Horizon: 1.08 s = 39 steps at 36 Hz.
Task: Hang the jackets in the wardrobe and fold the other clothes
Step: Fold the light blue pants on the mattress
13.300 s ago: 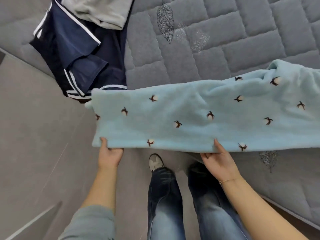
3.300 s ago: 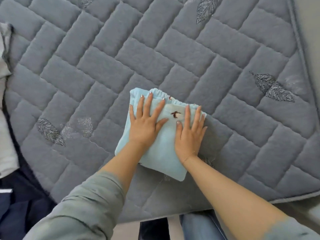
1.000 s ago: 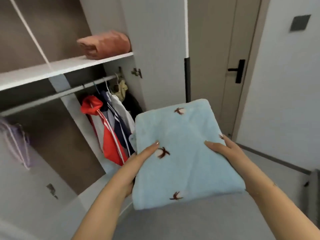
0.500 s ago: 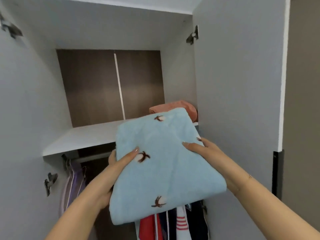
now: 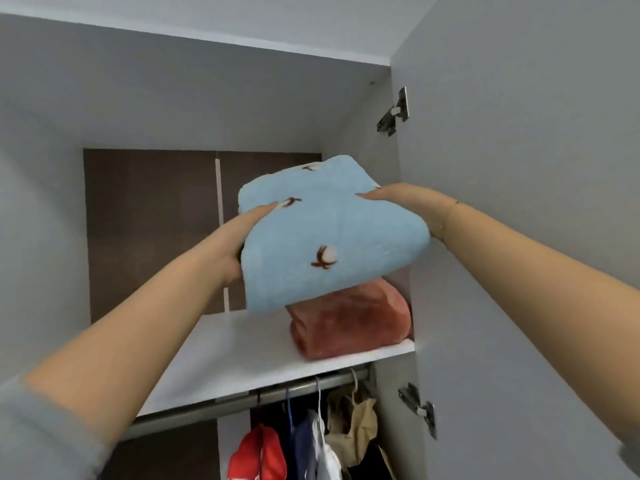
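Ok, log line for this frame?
phase: shelving | both hands grip folded blue garment | above pink bundle on shelf

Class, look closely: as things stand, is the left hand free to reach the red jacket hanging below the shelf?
Probably not: the left hand grips the folded blue garment above the shelf, which lies between it and the red jacket.

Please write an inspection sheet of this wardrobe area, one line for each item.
Surface: white shelf, bare on its left part.
Job's things: folded light blue garment held above the folded pink garment on the shelf; jackets hang on the rail below.
Clutter: nothing seen.
Grippers: left hand and right hand each grip a side of the blue garment.
Cables: nothing seen.
Surroundings: open wardrobe door at right, two hinges.
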### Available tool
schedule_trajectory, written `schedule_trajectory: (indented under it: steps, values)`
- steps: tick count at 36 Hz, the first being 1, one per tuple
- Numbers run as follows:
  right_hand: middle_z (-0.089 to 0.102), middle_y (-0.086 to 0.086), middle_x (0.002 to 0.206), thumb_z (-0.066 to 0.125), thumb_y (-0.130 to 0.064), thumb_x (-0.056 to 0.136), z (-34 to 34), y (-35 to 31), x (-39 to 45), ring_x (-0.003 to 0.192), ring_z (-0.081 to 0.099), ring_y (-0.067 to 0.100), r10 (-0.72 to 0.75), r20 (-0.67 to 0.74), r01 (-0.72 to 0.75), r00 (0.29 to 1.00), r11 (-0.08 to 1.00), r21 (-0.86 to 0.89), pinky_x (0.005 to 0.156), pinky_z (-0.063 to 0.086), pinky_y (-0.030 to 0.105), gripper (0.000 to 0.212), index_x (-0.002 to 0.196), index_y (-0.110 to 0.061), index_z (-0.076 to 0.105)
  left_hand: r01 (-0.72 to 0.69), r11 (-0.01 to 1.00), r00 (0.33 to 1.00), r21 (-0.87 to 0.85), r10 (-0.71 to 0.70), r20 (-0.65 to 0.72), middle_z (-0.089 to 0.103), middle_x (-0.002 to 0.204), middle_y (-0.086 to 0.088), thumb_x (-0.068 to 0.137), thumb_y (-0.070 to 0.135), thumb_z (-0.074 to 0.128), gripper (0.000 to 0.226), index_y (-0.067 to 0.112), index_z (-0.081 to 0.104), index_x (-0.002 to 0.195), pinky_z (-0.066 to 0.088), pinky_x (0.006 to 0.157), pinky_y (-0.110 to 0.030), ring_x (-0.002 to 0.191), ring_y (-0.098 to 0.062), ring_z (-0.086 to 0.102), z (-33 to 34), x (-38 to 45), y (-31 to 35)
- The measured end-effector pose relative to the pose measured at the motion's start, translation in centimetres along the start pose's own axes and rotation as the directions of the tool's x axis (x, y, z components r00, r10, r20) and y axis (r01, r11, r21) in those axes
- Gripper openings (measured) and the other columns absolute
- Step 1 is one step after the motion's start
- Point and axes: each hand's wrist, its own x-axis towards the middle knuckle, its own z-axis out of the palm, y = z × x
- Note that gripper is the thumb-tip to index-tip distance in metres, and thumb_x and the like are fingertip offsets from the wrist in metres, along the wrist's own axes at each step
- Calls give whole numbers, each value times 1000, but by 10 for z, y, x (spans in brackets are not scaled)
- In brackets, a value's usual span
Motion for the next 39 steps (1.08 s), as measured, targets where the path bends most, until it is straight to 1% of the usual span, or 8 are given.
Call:
schedule_trajectory:
  steps: [15, 22, 24, 28, 31, 34, 37, 39]
  values:
    - [31, 8, 156, 35, -23, 105, 19, 106, 137, 141, 33, 26, 121, 18, -47, 992, 512, -858, 111, 24, 30, 47, 151, -18, 30, 285, 955, 942, 80, -295, 163, 73, 107, -12, 69, 50, 81, 58, 16, 70, 114, 54, 81, -41, 99, -31, 69, -10, 186, -109]
    - [23, 6, 160, 26, -58, 98, 26, 82, 161, 143, 25, 28, -72, -34, 3, 997, 461, -888, 115, 20, 45, 61, 144, -22, 44, 299, 952, 944, 71, -305, 128, 73, 78, -8, 73, 37, 78, 28, 16, 72, 90, 55, 55, -31, 67, -25, 71, -14, 192, -100]
    - [9, -4, 163, 27, -67, 95, 36, 78, 168, 149, 9, 24, -115, 57, 106, 992, 482, -870, 119, 7, 46, 64, 150, -35, 32, 319, 947, 935, 50, -323, 147, 74, 90, -8, 71, 35, 80, 34, 16, 73, 98, 56, 64, -34, 79, -26, 71, -12, 192, -98]
    - [52, 1, 141, 42, -76, 85, 46, 98, 179, 126, 54, 22, 246, 94, -121, 965, 730, -673, 114, 34, 40, 69, 134, -28, 55, 364, 931, 925, 19, -364, 110, 72, 107, -11, 46, 19, 88, 68, 13, 70, 111, 46, 100, -47, 106, -30, 65, -14, 189, -93]
    - [35, -5, 151, 27, -59, 100, 46, 113, 186, 134, 35, 11, 232, 232, -4, 944, 716, -698, 114, 19, 29, 56, 145, -29, 41, 47, 960, 978, 277, 12, -207, 35, 152, -4, 67, 11, 79, 102, 33, 25, 150, 38, 109, -49, 132, -30, 45, -11, 198, -83]
    - [39, 2, 149, 28, -44, 104, 46, 114, 194, 117, 39, 7, 234, 277, 43, 932, 688, -725, 94, 28, 20, 47, 143, -21, 43, -177, 507, 900, 843, 430, -69, 14, 160, 3, 91, 36, 59, 65, 38, 28, 148, 16, 117, -52, 148, -26, 12, 10, 209, -65]
    - [52, 4, 140, 36, -32, 104, 39, 111, 200, 100, 54, 5, 253, 257, -2, 933, 718, -697, 80, 44, 20, 30, 123, -18, 55, -192, 110, 967, 975, 190, 169, 33, 155, -2, 100, 53, 23, 53, 27, 42, 142, 17, 116, -55, 146, -26, 19, 31, 224, -63]
    - [56, 3, 137, 39, -31, 103, 28, 112, 205, 108, 61, 12, 245, 230, -49, 942, 778, -626, 93, 49, 26, 35, 128, -13, 57, -178, 76, 984, 981, 19, 178, 34, 155, 3, 97, 60, 21, 58, 35, 37, 146, 26, 115, -43, 142, -21, 30, 34, 231, -68]
